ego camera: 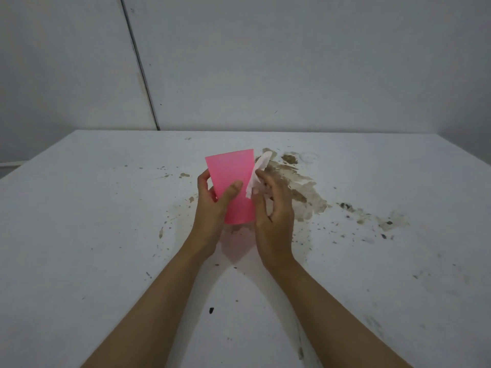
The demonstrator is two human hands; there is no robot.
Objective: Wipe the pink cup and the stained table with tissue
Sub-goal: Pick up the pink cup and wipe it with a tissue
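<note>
My left hand [212, 205] grips the pink cup [231, 171] above the white table [93, 221], thumb across its front, the wide end pointing up and away. Against the cup's right side my right hand [273, 208] presses a white tissue [259, 168], which sticks out above the fingers. A large brown stain [303, 189] spreads over the table just right of and behind the hands, with more smears [385, 221] farther right. Small dark specks are scattered around the middle of the table.
A grey-white wall [292, 62] rises right behind the table's far edge, with a dark vertical seam [138, 62] at left. The table's left edge [34, 158] runs diagonally. A black speck [211, 310] lies between my forearms.
</note>
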